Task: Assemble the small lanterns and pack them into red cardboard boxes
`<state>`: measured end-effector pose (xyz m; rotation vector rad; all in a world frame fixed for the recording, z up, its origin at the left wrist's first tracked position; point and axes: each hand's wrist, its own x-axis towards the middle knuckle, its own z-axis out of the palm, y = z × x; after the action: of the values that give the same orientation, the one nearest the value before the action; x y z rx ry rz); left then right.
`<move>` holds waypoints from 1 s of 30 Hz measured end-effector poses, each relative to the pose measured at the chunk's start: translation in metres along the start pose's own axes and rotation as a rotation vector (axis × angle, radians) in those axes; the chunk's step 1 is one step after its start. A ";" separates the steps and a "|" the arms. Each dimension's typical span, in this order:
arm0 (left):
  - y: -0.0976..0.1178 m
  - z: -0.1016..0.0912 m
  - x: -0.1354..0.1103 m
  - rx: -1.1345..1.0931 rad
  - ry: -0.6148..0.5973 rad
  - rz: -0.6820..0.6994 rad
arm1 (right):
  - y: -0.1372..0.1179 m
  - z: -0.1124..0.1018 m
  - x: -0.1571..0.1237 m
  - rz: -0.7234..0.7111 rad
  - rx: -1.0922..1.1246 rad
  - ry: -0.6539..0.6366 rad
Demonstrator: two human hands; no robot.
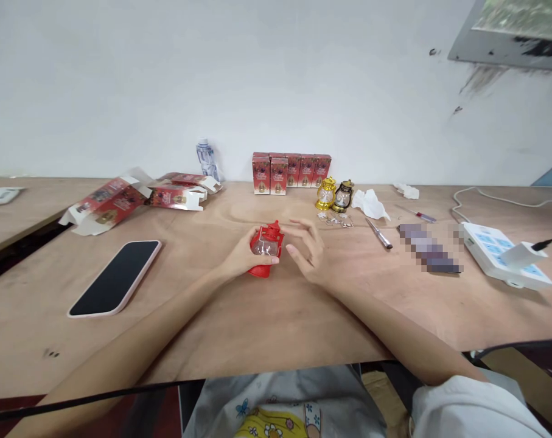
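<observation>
Between left hand (241, 255) and right hand (312, 252): red lantern (265, 248), gripped by the left, which partly hides it. Right half-curled, fingers parted, gripping nothing; fingertip contact unclear from where I stand. Beyond both, red boxes (279, 177), print illegible.

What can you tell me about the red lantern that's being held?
The red lantern has a plastic-looking red top, base and side frame around a clear, rounded middle. A small knob crowns it. It leans slightly, top to the right, in the left hand, whose thumb lies across its lower front. The right hand is open beside it; whether a fingertip touches is unclear. Whether its base rests on the table is also unclear.
</observation>
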<state>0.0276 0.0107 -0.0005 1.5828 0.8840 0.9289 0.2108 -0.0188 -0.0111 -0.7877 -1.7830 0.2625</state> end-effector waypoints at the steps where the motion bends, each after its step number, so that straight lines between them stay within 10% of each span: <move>1: -0.001 0.001 0.000 -0.007 0.005 0.019 | 0.003 0.003 -0.001 0.090 0.049 -0.007; 7: -0.011 0.009 -0.002 -0.056 -0.010 0.017 | 0.029 0.020 -0.007 0.458 0.508 -0.334; 17: -0.025 -0.013 0.005 0.639 -0.108 0.165 | 0.024 0.020 -0.004 0.473 0.461 -0.161; 21: -0.039 -0.042 0.017 1.057 -0.072 0.131 | 0.041 0.013 -0.001 0.497 0.224 0.057; 30: -0.053 -0.150 0.043 1.356 0.463 -0.168 | 0.089 -0.009 0.000 0.468 0.000 0.275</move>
<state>-0.0940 0.1196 -0.0246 2.3332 2.2308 0.5320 0.2525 0.0466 -0.0559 -1.1785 -1.3262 0.4387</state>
